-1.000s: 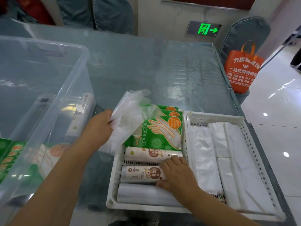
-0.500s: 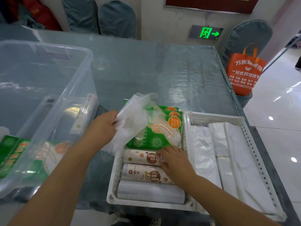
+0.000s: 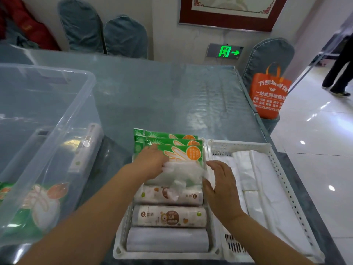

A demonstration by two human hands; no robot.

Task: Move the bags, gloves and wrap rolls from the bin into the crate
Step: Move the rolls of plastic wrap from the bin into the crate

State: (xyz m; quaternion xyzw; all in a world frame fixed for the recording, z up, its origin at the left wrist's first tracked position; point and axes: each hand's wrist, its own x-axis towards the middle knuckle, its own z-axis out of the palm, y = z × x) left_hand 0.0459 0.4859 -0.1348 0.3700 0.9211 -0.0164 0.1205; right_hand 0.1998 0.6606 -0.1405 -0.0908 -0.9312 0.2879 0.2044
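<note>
Table [image 3: 152, 96]: glass-topped, carries everything. Clear bin [image 3: 57, 142] on the left; a wrap roll [image 3: 86, 148] leans against its right wall and a glove pack [image 3: 38, 203] lies at its near end, so the job isn't finished.

White crate [image 3: 277, 169] on the right, near edge of the table, split into two compartments. Right compartment: folded white bags [image 3: 257, 188] laid flat, lengthwise. Left compartment: three rolls [image 3: 168, 217] lying crosswise at the near end, green glove packs [image 3: 172, 148] standing on edge at the far end, probably to save room.

Loose clear gloves [image 3: 181, 176] sit between the standing packs and the farthest of the three rolls, spilling over that roll.

Left hand [image 3: 150, 163]: fingers down on the loose gloves, looks like pressing them into the gap; can't tell if it's pinching them. Right hand [image 3: 221, 186]: released, flat, fingers straight, edge-on just beside the gloves at the divider, likely fencing them in so they don't spill over.

Orange shopping bag [image 3: 269, 96] on a chair, far right, not involved.
</note>
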